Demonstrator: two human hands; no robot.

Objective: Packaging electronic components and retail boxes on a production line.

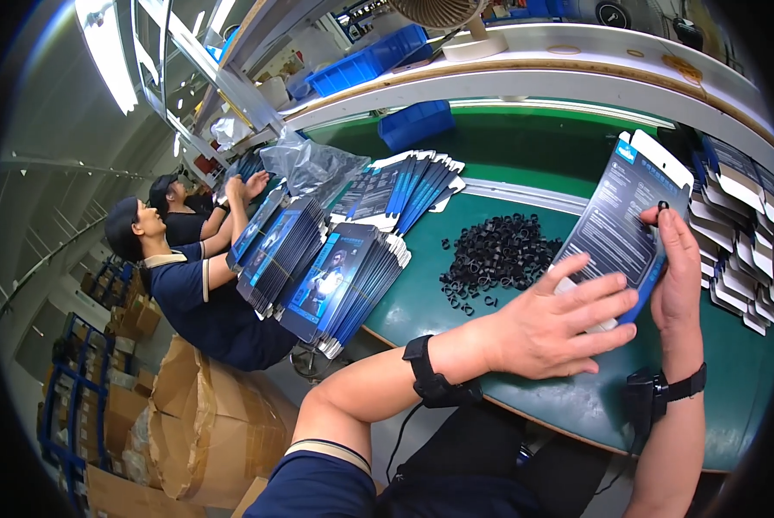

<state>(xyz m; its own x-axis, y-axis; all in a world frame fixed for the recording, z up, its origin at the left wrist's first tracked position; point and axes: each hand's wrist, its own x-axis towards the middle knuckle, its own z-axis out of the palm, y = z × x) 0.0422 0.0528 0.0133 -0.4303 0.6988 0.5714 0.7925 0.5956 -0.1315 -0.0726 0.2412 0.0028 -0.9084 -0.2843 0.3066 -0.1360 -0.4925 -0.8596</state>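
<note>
The person is putting a small black plastic ring (663, 205) onto a flat dark cardboard package with a blue edge and a white hang tab (628, 211). That looks like the step in hand: fitting the ring near the top of the card. The card stands tilted over the green work table (421, 302), on the right side, close to the person.

The right hand (679, 272) grips the card's right edge. Its thumb and first finger pinch shut on the ring against the card. The left hand (555, 324) lies flat with fingers spread wide and straight, pressing the lower part of the card. It grasps nothing.

The next move, I think, needs a careful push so the ring seats without bending the card.

A heap of loose black rings (495, 255) lies on the table just left of the card. Fanned stacks of blue and black packages (344, 276) sit further left.
</note>
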